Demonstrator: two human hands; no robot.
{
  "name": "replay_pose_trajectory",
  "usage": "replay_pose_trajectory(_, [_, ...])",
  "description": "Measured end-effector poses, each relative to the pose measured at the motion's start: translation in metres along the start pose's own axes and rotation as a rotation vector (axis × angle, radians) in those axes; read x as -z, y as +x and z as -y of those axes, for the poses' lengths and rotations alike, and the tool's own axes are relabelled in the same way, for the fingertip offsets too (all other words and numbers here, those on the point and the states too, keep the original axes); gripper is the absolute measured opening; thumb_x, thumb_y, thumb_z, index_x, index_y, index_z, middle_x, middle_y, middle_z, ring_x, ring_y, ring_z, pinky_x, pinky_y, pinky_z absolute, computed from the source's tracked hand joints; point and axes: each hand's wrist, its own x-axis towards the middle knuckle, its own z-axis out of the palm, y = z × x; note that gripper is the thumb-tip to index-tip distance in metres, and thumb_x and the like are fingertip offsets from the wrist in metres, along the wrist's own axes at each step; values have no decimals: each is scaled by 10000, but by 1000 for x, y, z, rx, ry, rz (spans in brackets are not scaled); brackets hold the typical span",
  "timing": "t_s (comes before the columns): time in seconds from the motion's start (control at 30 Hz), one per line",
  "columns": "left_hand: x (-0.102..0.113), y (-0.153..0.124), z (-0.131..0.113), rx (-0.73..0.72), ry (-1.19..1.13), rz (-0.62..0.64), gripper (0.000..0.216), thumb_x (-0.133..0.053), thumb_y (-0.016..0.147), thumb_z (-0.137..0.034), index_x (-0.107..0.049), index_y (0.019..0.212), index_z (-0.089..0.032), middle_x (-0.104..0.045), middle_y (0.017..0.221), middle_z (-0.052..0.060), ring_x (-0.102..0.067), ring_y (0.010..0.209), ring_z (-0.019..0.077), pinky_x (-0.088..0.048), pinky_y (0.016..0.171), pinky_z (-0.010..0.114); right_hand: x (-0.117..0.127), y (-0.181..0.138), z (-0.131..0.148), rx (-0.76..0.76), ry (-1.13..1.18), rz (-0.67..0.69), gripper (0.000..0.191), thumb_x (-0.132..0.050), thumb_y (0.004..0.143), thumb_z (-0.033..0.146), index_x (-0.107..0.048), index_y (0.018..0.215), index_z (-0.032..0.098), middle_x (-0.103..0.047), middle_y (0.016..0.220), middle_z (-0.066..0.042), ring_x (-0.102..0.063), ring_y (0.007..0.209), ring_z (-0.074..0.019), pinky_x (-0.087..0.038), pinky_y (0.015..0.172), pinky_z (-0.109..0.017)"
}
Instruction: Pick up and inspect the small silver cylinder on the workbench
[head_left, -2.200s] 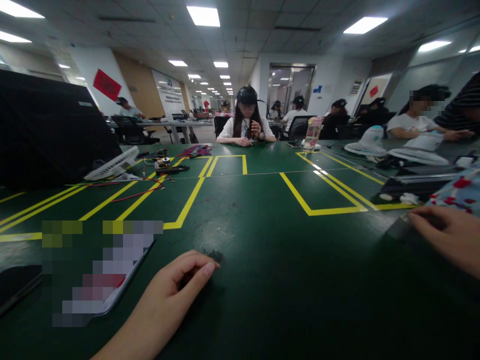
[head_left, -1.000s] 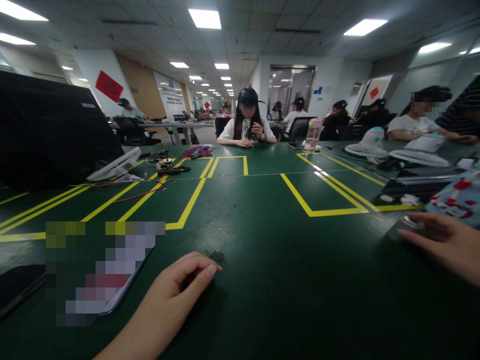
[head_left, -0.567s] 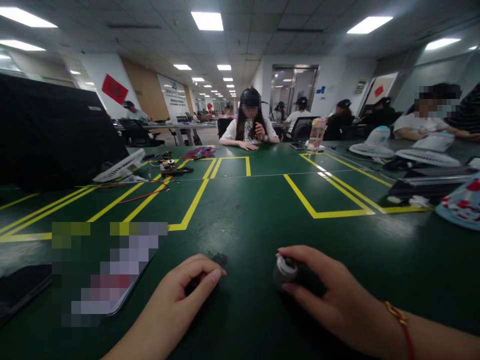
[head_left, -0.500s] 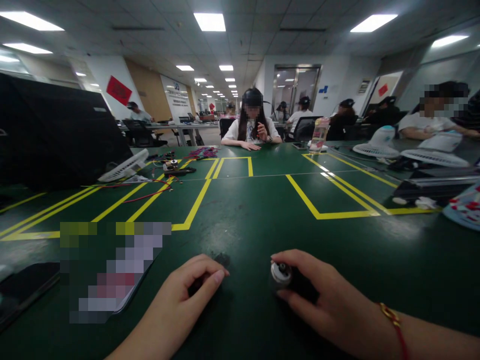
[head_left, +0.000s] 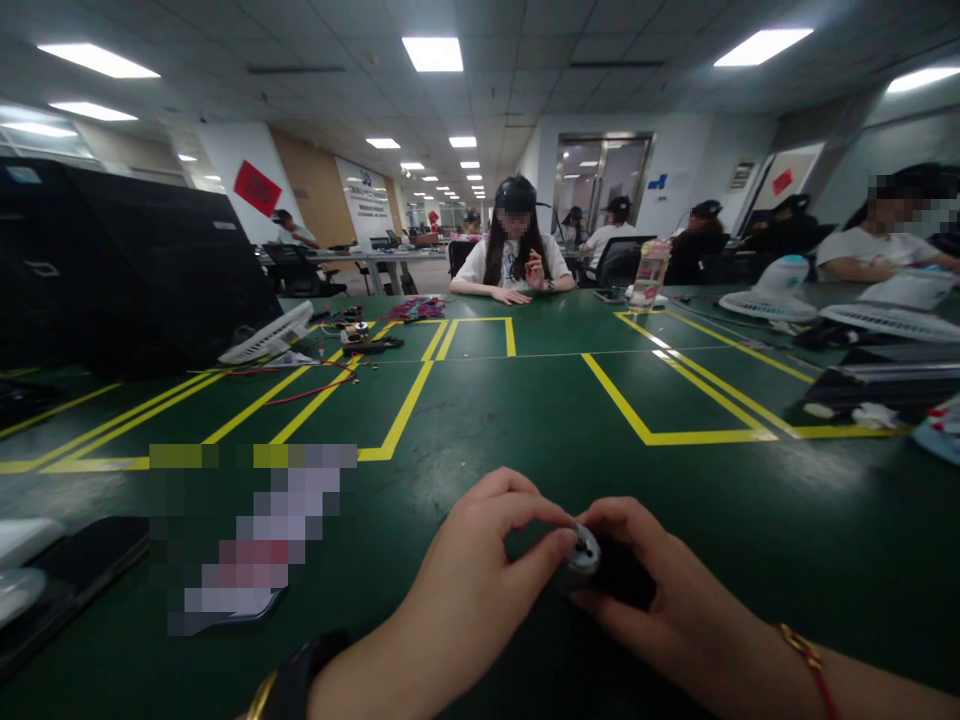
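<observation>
A small silver cylindrical motor stands upright on the green table, with a dark part at the middle of its top face. My right hand is closed around it from the right, index finger at the far side and thumb at the near side. From the left, my left hand reaches over with thumb and index finger pinched together at the motor's top edge. Whether something tiny sits between those two fingertips cannot be seen. The motor's lower part is in shadow.
Yellow tape lines mark the green table. To the left lie a phone-like slab, partly blurred out, red wires, a small white fan and a black computer case. A bottle and white fans are at right. Another person sits opposite.
My left hand has moved right, from beside the motor to its top, and now touches it. My right hand keeps its hold. The view has shifted slightly left.
</observation>
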Motion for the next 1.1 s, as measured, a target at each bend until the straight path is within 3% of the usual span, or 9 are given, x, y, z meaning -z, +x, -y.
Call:
replay_pose_trajectory(0.3, [-3,1,-1,-63,-34,27,118,-668,857,-188,-764,884,-250,-631,892,2,-613,864,172,-473,770,273,2,1,6,23,7,-19,352,-572,821,270,-469,1151,203,-594,1100,-58,-602,958,-130,-512,833,-276])
replay_pose_trajectory(0.5, [6,-1,-1,-32,-67,-107,95,-663,869,-230,-756,854,-242,-629,819,-8,-595,780,161,-455,669,249,4,-2,9,42,-42,-16,403,-575,802,247,-483,1194,218,-602,1126,-50,-608,970,-127,-516,848,-261])
replay_pose_trajectory(0.67, [0,-5,23,-16,115,19,109,-715,826,-259,-787,897,-300,-652,910,13,-597,902,214,-456,795,322,5,-8,4,26,-175,-112,380,-575,795,287,-507,1163,221,-623,1054,-46,-623,903,-132,-534,786,-252])
replay_pose_trajectory(0.83, [-13,-4,33,-27,205,73,150,-784,750,-281,-795,858,-384,-671,974,6,-559,947,268,-399,812,403,10,-13,-3,-5,-266,-254,382,-571,811,376,-502,1147,208,-627,1066,-58,-629,942,-148,-539,824,-265])
replay_pose_trajectory(0.97, [-9,-5,29,-13,194,76,266,-754,781,-339,-743,1044,-379,-664,1018,15,-560,979,267,-423,841,403,28,-16,-22,-34,-314,-353,441,-593,797,438,-504,1163,209,-628,1096,-68,-639,955,-168,-549,817,-277])
replay_pose_trajectory(1.1, [10,-19,29,56,39,64,297,-601,903,-345,-654,1195,-323,-626,1130,34,-561,1069,237,-444,929,370,73,-32,-70,-74,-421,-534,558,-614,773,491,-481,1263,258,-615,1159,-67,-651,936,-211,-567,703,-306])
